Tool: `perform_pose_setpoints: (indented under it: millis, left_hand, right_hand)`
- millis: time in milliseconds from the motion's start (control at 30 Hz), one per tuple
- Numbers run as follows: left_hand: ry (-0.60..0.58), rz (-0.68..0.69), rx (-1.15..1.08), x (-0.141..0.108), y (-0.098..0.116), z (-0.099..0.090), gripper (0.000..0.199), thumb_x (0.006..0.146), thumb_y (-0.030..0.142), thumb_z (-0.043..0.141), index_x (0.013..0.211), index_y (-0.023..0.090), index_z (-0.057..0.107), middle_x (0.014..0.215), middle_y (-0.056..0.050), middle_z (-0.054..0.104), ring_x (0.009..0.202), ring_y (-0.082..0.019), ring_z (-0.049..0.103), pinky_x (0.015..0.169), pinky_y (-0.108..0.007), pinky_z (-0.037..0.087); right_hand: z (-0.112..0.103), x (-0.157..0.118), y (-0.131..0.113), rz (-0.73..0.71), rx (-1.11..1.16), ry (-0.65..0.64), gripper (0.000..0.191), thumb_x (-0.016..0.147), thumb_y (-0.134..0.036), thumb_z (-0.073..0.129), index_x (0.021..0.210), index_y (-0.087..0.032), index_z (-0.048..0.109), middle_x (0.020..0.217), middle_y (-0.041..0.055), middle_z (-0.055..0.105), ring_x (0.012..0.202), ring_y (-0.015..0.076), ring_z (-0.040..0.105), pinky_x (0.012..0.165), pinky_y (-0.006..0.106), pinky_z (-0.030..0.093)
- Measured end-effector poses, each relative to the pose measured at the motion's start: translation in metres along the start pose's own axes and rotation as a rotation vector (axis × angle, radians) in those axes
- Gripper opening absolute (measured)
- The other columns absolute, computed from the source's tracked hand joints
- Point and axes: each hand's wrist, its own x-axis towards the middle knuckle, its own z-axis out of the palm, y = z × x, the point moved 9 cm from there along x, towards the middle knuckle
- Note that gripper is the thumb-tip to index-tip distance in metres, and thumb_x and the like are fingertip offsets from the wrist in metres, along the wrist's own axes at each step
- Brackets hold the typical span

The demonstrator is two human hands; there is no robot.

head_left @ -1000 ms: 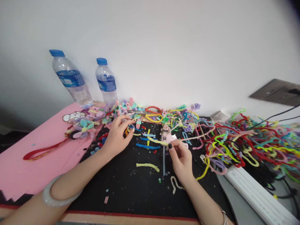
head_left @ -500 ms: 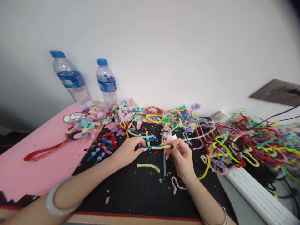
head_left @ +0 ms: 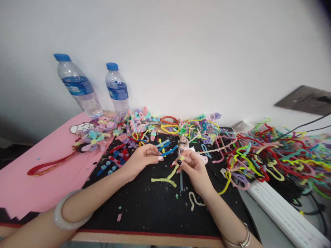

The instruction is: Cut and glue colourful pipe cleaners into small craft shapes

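My left hand [head_left: 141, 159] pinches a short blue pipe cleaner [head_left: 169, 151] by one end, lifted just above the black mat [head_left: 144, 203]. My right hand [head_left: 193, 167] pinches a pale yellow-green pipe cleaner [head_left: 175, 168] that hangs down toward the mat. The two hands are close together at the mat's middle, fingertips a few centimetres apart. A second yellow-green piece [head_left: 162, 180] lies on the mat right under them, and a cream curl [head_left: 192, 200] lies near my right wrist.
A big tangle of coloured pipe cleaners [head_left: 274, 158] fills the right side. Small pastel pipe-cleaner flowers [head_left: 94, 137] sit on pink paper [head_left: 31, 179] at left. Two water bottles [head_left: 77, 89] and red-handled scissors [head_left: 168, 121] stand by the wall. A white power strip [head_left: 281, 213] runs at right.
My left hand came back from the pile of pieces at the rear to the mat's middle, picked up the blue pipe cleaner and lifted it. My right hand's yellow-green piece now droops downward.
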Motion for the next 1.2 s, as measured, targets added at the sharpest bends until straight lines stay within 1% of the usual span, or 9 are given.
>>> perform_pose_setpoints:
  millis: [133, 300, 467, 600, 700, 833, 900, 1067, 1200]
  left_hand:
    - [0.0, -0.022, -0.1, 0.0, -0.002, 0.0, 0.034, 0.066, 0.025, 0.077, 0.09, 0.019, 0.055, 0.087, 0.0, 0.064, 0.082, -0.013, 0.063, 0.076, -0.028, 0.051]
    - [0.014, 0.054, 0.005, -0.001, 0.01, 0.001, 0.025, 0.068, 0.024, 0.074, 0.083, 0.018, 0.055, 0.08, 0.002, 0.06, 0.075, -0.012, 0.06, 0.071, -0.026, 0.05]
    - [0.03, 0.176, 0.264, -0.001, 0.022, 0.0, 0.015, 0.071, 0.02, 0.069, 0.078, 0.017, 0.056, 0.079, 0.001, 0.06, 0.078, -0.014, 0.06, 0.076, -0.028, 0.049]
    - [0.018, 0.276, 0.527, -0.004, 0.027, 0.004, 0.011, 0.078, 0.024, 0.062, 0.087, 0.018, 0.06, 0.094, -0.005, 0.06, 0.089, -0.019, 0.06, 0.076, -0.031, 0.05]
    - [0.061, 0.427, 0.796, -0.013, 0.04, 0.01, 0.012, 0.082, 0.029, 0.06, 0.089, 0.02, 0.064, 0.101, -0.007, 0.056, 0.097, -0.022, 0.055, 0.081, -0.037, 0.048]
    - [0.102, 0.602, 1.045, -0.029, 0.055, 0.02, 0.016, 0.084, 0.034, 0.059, 0.086, 0.021, 0.068, 0.095, -0.007, 0.052, 0.097, -0.024, 0.049, 0.089, -0.043, 0.042]
    - [0.073, 0.622, 1.088, -0.032, 0.055, 0.025, 0.018, 0.084, 0.035, 0.058, 0.089, 0.022, 0.068, 0.097, -0.007, 0.053, 0.098, -0.025, 0.048, 0.088, -0.044, 0.041]
    - [0.036, 0.659, 1.118, -0.035, 0.056, 0.032, 0.017, 0.082, 0.035, 0.062, 0.094, 0.026, 0.07, 0.119, -0.008, 0.051, 0.115, -0.03, 0.04, 0.098, -0.05, 0.034]
    - [-0.024, 0.662, 1.083, -0.036, 0.052, 0.038, 0.011, 0.078, 0.03, 0.067, 0.087, 0.025, 0.07, 0.12, -0.008, 0.051, 0.116, -0.03, 0.04, 0.099, -0.049, 0.035]
  right_hand:
    - [0.0, 0.001, 0.006, 0.051, -0.033, -0.001, 0.025, 0.075, -0.032, 0.071, 0.086, -0.022, 0.051, 0.067, -0.0019, 0.068, 0.055, 0.012, 0.06, 0.052, 0.023, 0.049]
    - [-0.001, 0.0, 0.011, 0.085, -0.057, 0.002, 0.023, 0.072, -0.034, 0.073, 0.08, -0.02, 0.056, 0.066, -0.0005, 0.069, 0.053, 0.0119, 0.06, 0.052, 0.024, 0.051]
    - [-0.004, -0.001, 0.014, 0.061, -0.049, 0.031, 0.014, 0.072, -0.027, 0.073, 0.081, -0.019, 0.066, 0.071, -0.0003, 0.069, 0.057, 0.0106, 0.062, 0.055, 0.023, 0.053]
    - [-0.008, -0.001, 0.015, 0.048, -0.069, 0.072, 0.013, 0.07, -0.025, 0.075, 0.078, -0.02, 0.068, 0.073, -0.0007, 0.068, 0.058, 0.011, 0.063, 0.058, 0.025, 0.056]
    - [-0.01, -0.001, 0.012, 0.03, -0.112, 0.1, 0.013, 0.069, -0.027, 0.075, 0.077, -0.019, 0.067, 0.069, -0.0008, 0.066, 0.058, 0.0122, 0.062, 0.059, 0.027, 0.056]
    - [-0.005, -0.002, 0.002, -0.042, -0.233, 0.104, 0.011, 0.071, -0.026, 0.073, 0.075, -0.019, 0.066, 0.065, -0.0008, 0.064, 0.057, 0.0112, 0.058, 0.053, 0.023, 0.051]
    - [-0.003, -0.002, 0.0, -0.058, -0.264, 0.106, 0.009, 0.072, -0.025, 0.071, 0.076, -0.019, 0.065, 0.066, -0.0008, 0.063, 0.057, 0.011, 0.057, 0.052, 0.023, 0.049]
    - [0.001, -0.003, 0.004, -0.034, -0.268, 0.098, 0.01, 0.074, -0.026, 0.069, 0.079, -0.02, 0.063, 0.066, -0.0006, 0.064, 0.056, 0.0122, 0.057, 0.05, 0.023, 0.045]
    - [0.012, -0.002, 0.001, -0.114, -0.333, 0.033, 0.005, 0.077, -0.024, 0.066, 0.075, -0.02, 0.063, 0.079, 0.0024, 0.063, 0.068, 0.0146, 0.058, 0.054, 0.024, 0.045]
